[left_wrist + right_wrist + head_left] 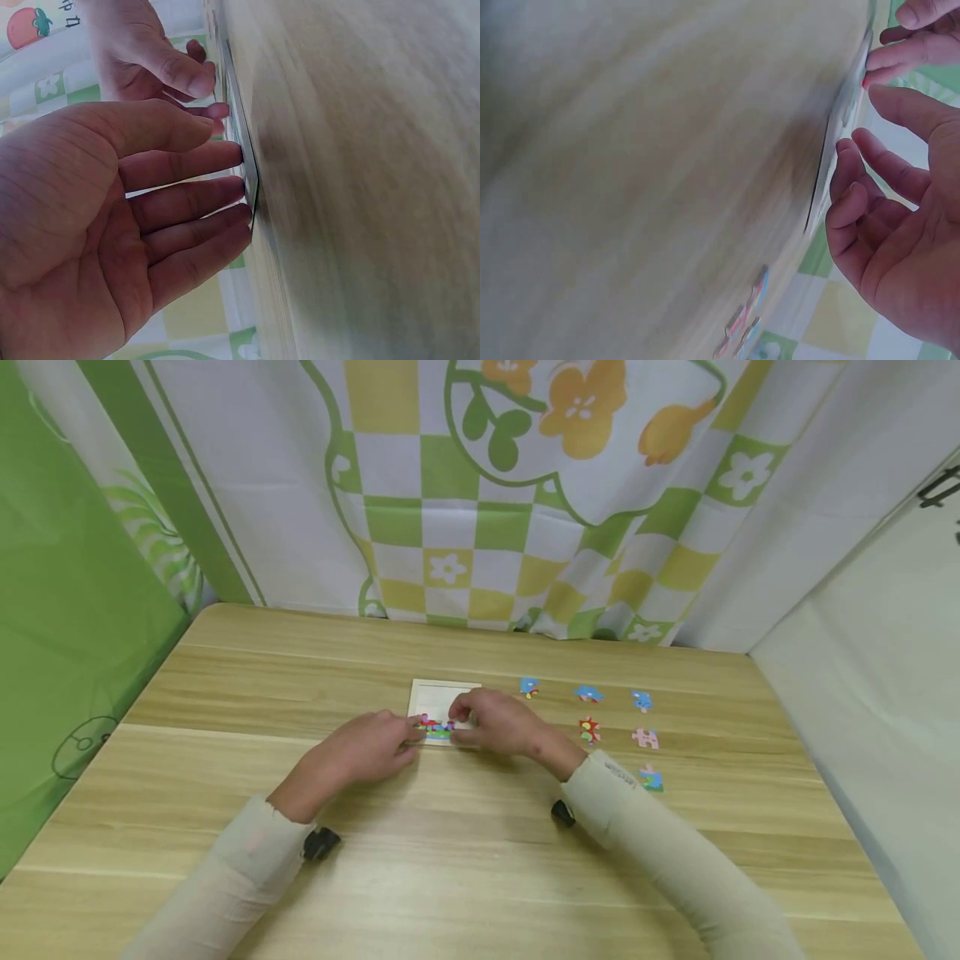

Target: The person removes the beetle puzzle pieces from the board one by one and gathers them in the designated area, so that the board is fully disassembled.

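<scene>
A shallow, pale wooden puzzle tray (pixel 446 682) lies on the table, with colorful jigsaw pieces (pixel 436 727) joined along its near edge. My left hand (pixel 369 745) is at the tray's left side. In the left wrist view its straight fingers (pixel 196 191) reach the tray's edge. From the right, my right hand (pixel 501 723) comes over the tray, thumb beside the joined pieces. The right wrist view shows this hand (pixel 904 217) with loosely bent fingers and a gap between thumb and forefinger. Nothing shows gripped in either hand.
Several loose puzzle pieces lie right of the tray, among them a blue one (pixel 588 693), a red and yellow one (pixel 589 729) and a pink one (pixel 645 738). A checked curtain (pixel 450 527) hangs behind the wooden table (pixel 450 877). Black wrist mounts (pixel 321 843) sit under the sleeves.
</scene>
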### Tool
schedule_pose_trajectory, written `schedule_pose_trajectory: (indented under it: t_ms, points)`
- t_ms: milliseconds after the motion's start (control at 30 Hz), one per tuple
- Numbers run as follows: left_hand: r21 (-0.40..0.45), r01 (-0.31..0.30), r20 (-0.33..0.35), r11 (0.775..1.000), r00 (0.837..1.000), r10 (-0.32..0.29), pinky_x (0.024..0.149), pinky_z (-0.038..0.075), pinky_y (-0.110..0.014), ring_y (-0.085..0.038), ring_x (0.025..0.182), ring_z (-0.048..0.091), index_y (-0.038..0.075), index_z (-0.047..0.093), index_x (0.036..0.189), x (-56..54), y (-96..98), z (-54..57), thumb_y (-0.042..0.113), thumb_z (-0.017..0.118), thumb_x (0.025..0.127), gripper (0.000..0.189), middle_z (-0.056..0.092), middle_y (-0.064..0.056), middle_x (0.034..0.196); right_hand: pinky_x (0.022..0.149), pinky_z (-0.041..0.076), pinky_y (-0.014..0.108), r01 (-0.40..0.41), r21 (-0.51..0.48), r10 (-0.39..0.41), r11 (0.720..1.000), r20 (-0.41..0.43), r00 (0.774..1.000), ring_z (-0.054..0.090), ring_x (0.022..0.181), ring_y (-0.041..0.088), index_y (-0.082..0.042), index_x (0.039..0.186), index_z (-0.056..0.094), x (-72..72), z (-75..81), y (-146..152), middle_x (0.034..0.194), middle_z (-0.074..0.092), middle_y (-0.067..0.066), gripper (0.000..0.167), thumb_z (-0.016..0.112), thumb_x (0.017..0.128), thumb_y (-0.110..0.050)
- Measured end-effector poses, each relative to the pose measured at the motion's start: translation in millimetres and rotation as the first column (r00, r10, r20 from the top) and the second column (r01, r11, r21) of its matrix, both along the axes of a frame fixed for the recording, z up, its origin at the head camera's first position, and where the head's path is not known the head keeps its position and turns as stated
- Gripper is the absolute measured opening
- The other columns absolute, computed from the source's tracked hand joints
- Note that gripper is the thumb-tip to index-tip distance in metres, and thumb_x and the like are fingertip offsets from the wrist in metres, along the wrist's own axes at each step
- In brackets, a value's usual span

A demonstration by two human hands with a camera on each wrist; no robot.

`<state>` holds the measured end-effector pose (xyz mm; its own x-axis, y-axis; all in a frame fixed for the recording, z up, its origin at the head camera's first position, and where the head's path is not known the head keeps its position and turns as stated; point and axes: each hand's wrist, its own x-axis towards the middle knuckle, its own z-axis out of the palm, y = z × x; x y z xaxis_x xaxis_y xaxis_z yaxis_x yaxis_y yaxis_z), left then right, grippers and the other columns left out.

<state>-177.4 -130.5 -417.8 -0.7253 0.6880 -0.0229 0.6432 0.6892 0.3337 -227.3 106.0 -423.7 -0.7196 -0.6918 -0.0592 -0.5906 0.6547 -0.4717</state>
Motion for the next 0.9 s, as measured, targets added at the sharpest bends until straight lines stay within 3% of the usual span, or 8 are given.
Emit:
schedule_pose_trajectory:
  t_ms: [67,167,300,533,633,700,800,900]
  points:
    - [-0.003,0.0,0.016,1.0,1.0,0.0,0.061,0.045,-0.029,-0.011,0.061,0.045,0.003,0.078,0.103,-1.0,-0.6,0.1,0.007,0.062,0.098,0.017,0.062,-0.025,0.135,0.091,0.049,0.034,0.013,0.006,-0.013,1.0,0.008,1.0,0.062,0.1,0.017,-0.009,0.113,0.071,0.4,-1.1,-2,0.108,0.068,0.002,0.027,0.079,0.092,-0.025]
    - [0.007,-0.005,0.032,1.0,0.999,0.004,0.057,0.041,-0.027,-0.009,0.058,0.036,0.002,0.078,0.114,-2.4,-2.2,-0.5,0.006,0.063,0.097,0.022,0.062,-0.024,0.135,0.09,0.049,0.035,0.028,0.024,-0.028,0.999,0.001,1.0,0.061,0.1,0.017,-0.011,0.111,0.071,1.1,-1.5,-5,0.108,0.067,0.001,0.028,0.08,0.091,-0.028]
    - [0.022,-0.001,0.04,1.0,0.999,0.0,0.054,0.036,-0.026,-0.009,0.057,0.031,0.004,0.079,0.099,-4.5,-3.5,-1.1,0.003,0.064,0.095,0.015,0.063,-0.024,0.131,0.091,0.049,0.036,0.046,0.046,-0.045,0.998,-0.005,0.999,0.061,0.101,0.017,-0.012,0.111,0.071,1.4,-2.1,-7,0.109,0.066,0.002,0.029,0.082,0.089,-0.027]
    - [0.053,-0.029,0.083,0.998,0.996,0.025,0.052,0.034,-0.024,-0.007,0.056,0.031,0.003,0.078,0.085,-5.9,-1.8,0.3,0.004,0.065,0.095,0.016,0.071,-0.019,0.118,0.092,0.05,0.035,0.063,0.044,-0.065,0.997,0.029,0.997,0.063,0.102,0.018,-0.009,0.109,0.072,1.1,-2.1,-11,0.108,0.069,0.003,0.028,0.084,0.088,-0.023]
    - [0.065,-0.02,0.097,0.998,0.995,0.013,0.051,0.03,-0.023,-0.005,0.056,0.027,0.014,0.059,0.066,-6.6,-0.6,0.0,0.003,0.063,0.096,0.033,0.072,-0.018,0.115,0.091,0.05,0.035,0.069,0.052,-0.07,0.996,0.032,0.997,0.063,0.099,0.017,-0.009,0.108,0.072,1.6,-2.5,-13,0.106,0.069,0.002,0.027,0.084,0.088,-0.022]
    - [0.076,-0.015,0.1,0.997,0.995,0.008,0.051,0.029,-0.022,-0.005,0.055,0.026,0.017,0.047,0.062,-7.2,-0.4,0.1,0.002,0.063,0.096,0.041,0.075,-0.012,0.102,0.09,0.051,0.034,0.073,0.057,-0.075,0.996,0.031,0.997,0.063,0.098,0.017,-0.009,0.107,0.072,1.7,-2.7,-13,0.104,0.069,0.002,0.027,0.084,0.087,-0.022]
    - [0.086,-0.025,0.115,0.996,0.993,0.015,0.051,0.028,-0.022,-0.004,0.054,0.026,0.02,0.039,0.062,-8.3,-0.3,0.3,0.002,0.063,0.096,0.046,0.059,0.003,0.069,0.09,0.051,0.034,0.077,0.063,-0.078,0.995,0.026,0.997,0.063,0.097,0.016,-0.009,0.108,0.072,1.8,-2.6,-14,0.104,0.069,0.002,0.027,0.084,0.087,-0.022]
    - [0.092,-0.027,0.121,0.995,0.993,0.016,0.051,0.029,-0.022,-0.003,0.054,0.027,0.017,0.047,0.062,-9.4,-0.1,0.3,0.002,0.064,0.096,0.041,0.038,0.008,0.063,0.09,0.051,0.034,0.087,0.077,-0.089,0.993,0.023,0.996,0.063,0.096,0.016,-0.009,0.109,0.071,2.4,-1.7,-14,0.104,0.069,0.002,0.028,0.084,0.088,-0.023]
